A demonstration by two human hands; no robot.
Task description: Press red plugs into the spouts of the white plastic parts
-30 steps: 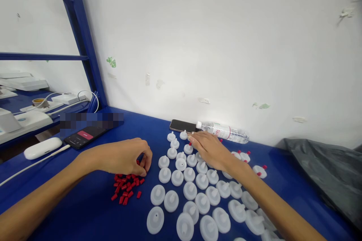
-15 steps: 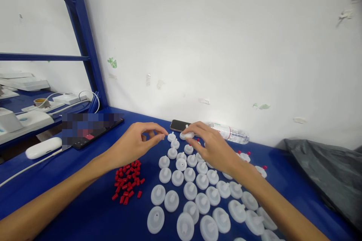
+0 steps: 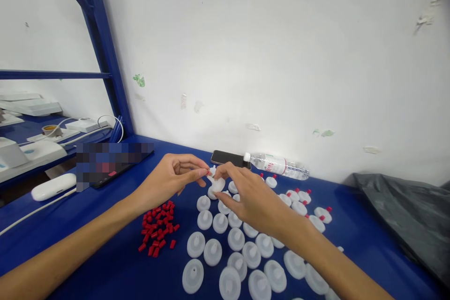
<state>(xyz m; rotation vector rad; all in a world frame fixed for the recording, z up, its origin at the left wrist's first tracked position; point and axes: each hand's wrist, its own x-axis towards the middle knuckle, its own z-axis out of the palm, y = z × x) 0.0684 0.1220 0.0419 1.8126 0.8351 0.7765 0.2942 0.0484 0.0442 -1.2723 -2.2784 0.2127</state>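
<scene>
My left hand [image 3: 168, 178] pinches a small red cap [image 3: 208, 173] between thumb and forefinger; the fingertips hide most of it. Close by on the right, my right hand [image 3: 251, 197] grips a white plastic disc [image 3: 218, 184] with a short spout, tilted toward the cap. The spout's tip is at the cap, but whether they touch I cannot tell. Below my left hand lies a pile of red caps [image 3: 160, 225]. Many white spouted discs [image 3: 251, 254] cover the table under my right hand. Farther right, several discs [image 3: 322, 214] carry red caps on their spouts.
Along the wall lie a black phone [image 3: 227, 158] and a clear water bottle [image 3: 276, 165]. A dark grey plastic bag [image 3: 404, 220] is at the right. On the left are a white case [image 3: 54, 186], a cable and a blue metal frame [image 3: 107, 56].
My right hand has moved left and down with the white disc, bringing it to my left fingertips. The bottle's neck and more red-capped discs have come into sight. My left hand has barely moved.
</scene>
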